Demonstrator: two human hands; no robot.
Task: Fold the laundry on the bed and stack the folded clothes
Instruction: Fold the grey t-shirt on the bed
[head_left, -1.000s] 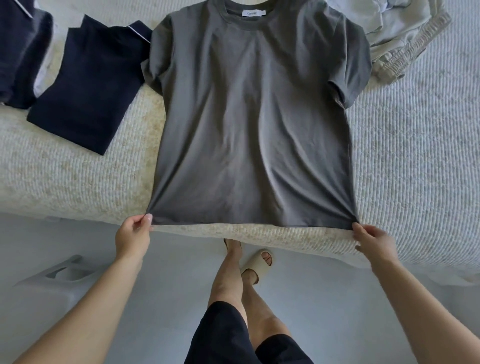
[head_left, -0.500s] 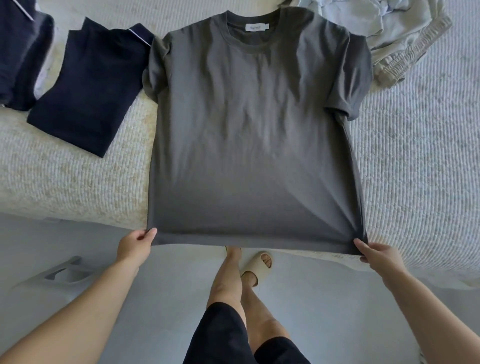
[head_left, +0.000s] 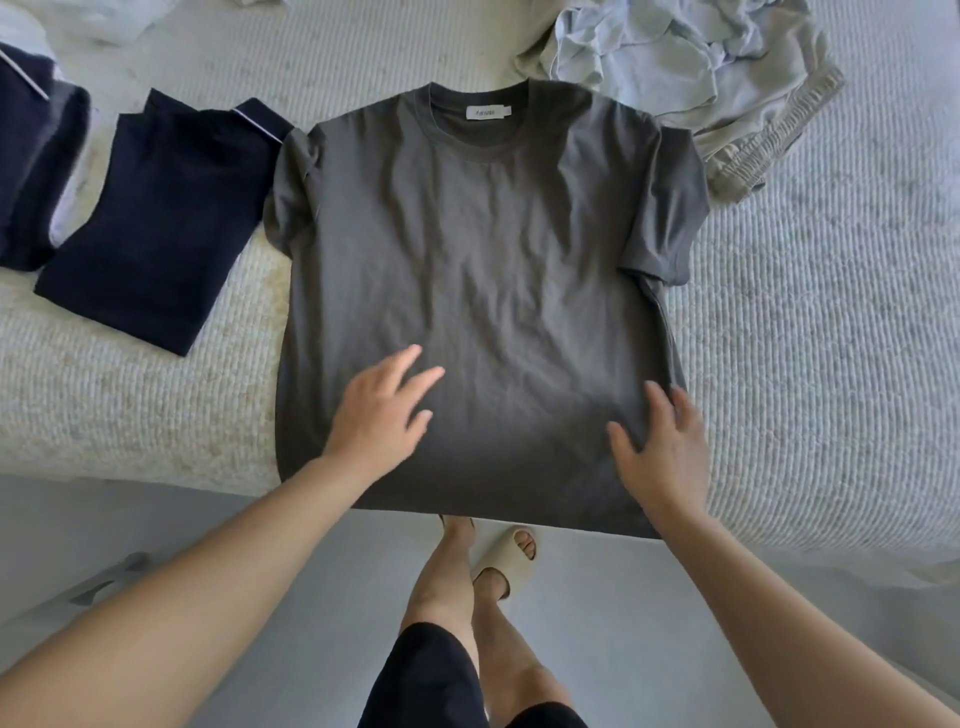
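Observation:
A dark grey T-shirt (head_left: 483, 270) lies spread face up on the bed (head_left: 831, 338), collar away from me, its hem hanging over the bed's near edge. My left hand (head_left: 382, 415) is over the shirt's lower left part, fingers spread and straight. My right hand (head_left: 665, 447) lies flat with spread fingers on the lower right part, near the side seam. Neither hand grips the cloth. A folded navy garment (head_left: 156, 223) lies left of the shirt.
More navy clothing (head_left: 31, 171) sits at the far left edge. A crumpled pile of pale blue and beige laundry (head_left: 701, 78) lies behind the shirt's right shoulder. My legs and a beige slipper (head_left: 506, 558) stand on the grey floor below the bed edge.
Both hands have let go of the hem corners and moved up onto the shirt's lower part with open fingers. The shirt has slid toward me, its hem now over the bed edge.

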